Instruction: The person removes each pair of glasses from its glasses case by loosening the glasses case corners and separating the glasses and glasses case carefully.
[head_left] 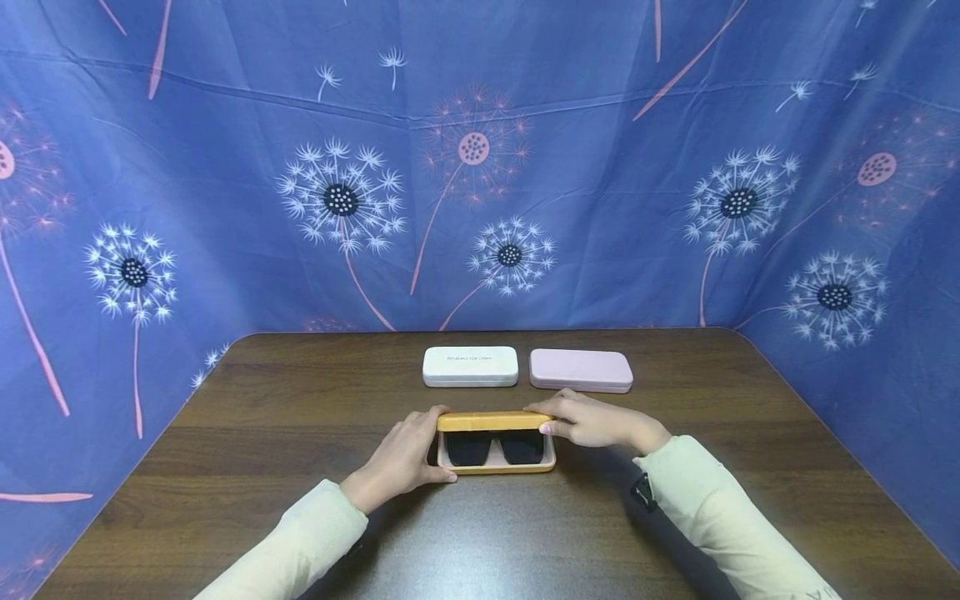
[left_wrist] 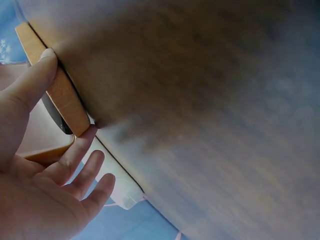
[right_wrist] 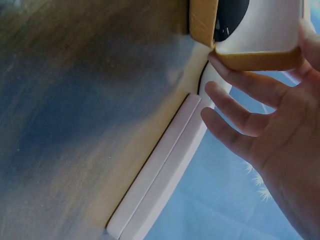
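Observation:
A yellow-orange glasses case (head_left: 495, 422) lies partly open on the table, its lid raised over dark sunglasses (head_left: 468, 450) in a pale lining. My left hand (head_left: 397, 458) grips the case's left end. In the left wrist view, the thumb (left_wrist: 35, 82) presses the front of the base (left_wrist: 70, 102), while the index fingertip is at its back corner. At the right end, my right hand (head_left: 592, 421) holds the lid between thumb and fingers. The right wrist view shows the index finger (right_wrist: 250, 85) along the lid's edge (right_wrist: 260, 61), with the other fingers spread below.
Behind the orange case, a white glasses case (head_left: 470, 367) with small lettering and a pink glasses case (head_left: 581, 371) lie side by side, both closed. The brown wooden table (head_left: 300, 400) meets a blue dandelion-print cloth (head_left: 600, 167) at the back and sides.

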